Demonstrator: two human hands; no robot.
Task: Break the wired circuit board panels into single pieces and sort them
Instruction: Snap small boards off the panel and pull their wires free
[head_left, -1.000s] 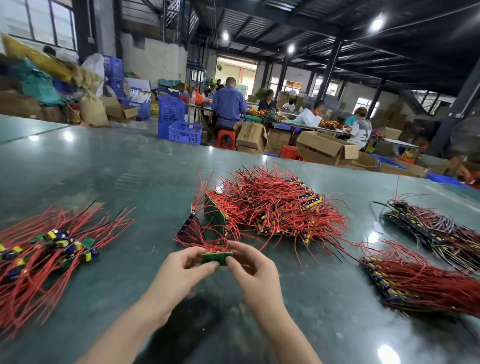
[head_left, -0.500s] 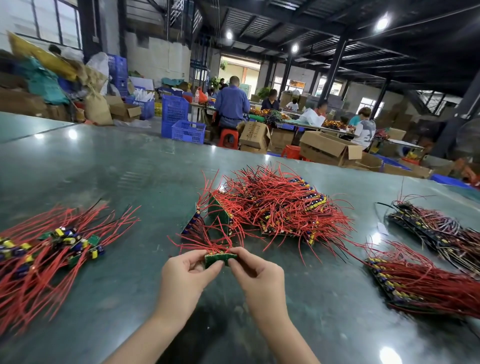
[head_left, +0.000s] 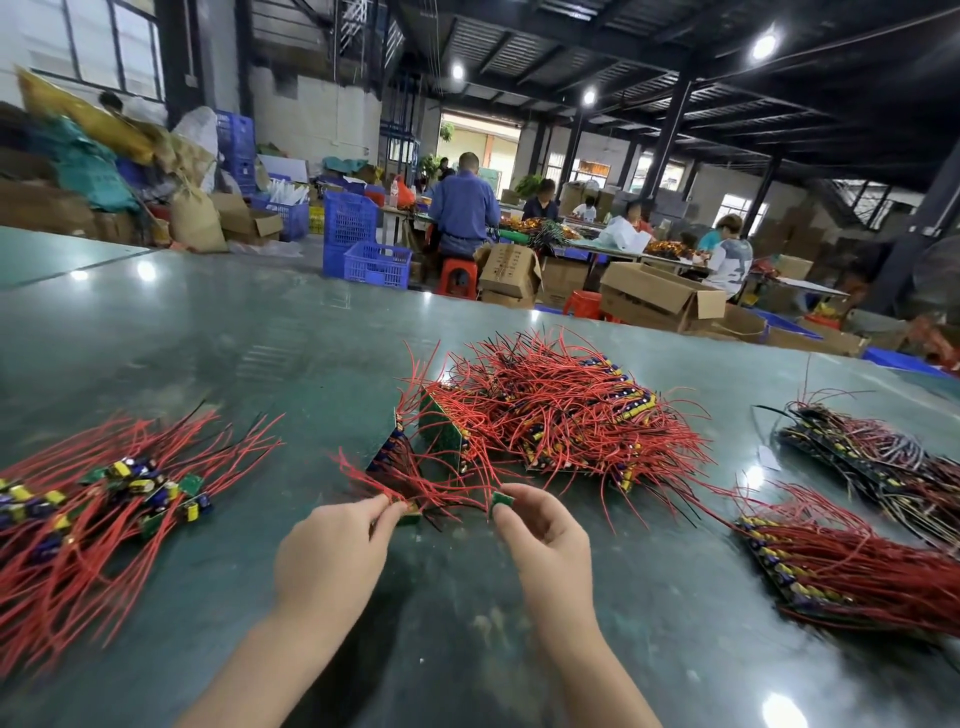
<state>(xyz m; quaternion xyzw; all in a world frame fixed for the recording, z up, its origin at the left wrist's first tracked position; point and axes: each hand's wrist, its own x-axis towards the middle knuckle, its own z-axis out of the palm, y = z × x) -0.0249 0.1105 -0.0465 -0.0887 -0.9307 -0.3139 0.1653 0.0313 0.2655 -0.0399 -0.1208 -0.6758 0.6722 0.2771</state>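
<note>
My left hand (head_left: 332, 551) pinches a small green board piece (head_left: 410, 514) with red wires fanning away from it. A little to its right, my right hand (head_left: 545, 530) pinches a second small green piece (head_left: 503, 500), also trailing red wires. The two pieces are apart, with a gap between them. Just beyond my fingers stand two unbroken green panels (head_left: 441, 441) on edge. Behind those lies a big heap of wired panels (head_left: 561, 410). A pile of single wired pieces (head_left: 104, 499) lies at the left.
A stack of red-wired panels (head_left: 841, 566) lies at the right, and another with darker wires (head_left: 878, 457) sits behind it. The green table (head_left: 208, 338) stretches far back. Beyond its far edge are blue crates (head_left: 363, 249), cardboard boxes and seated people.
The small green strip that both hands held together has split in two. My hands have drawn apart, each with one piece.
</note>
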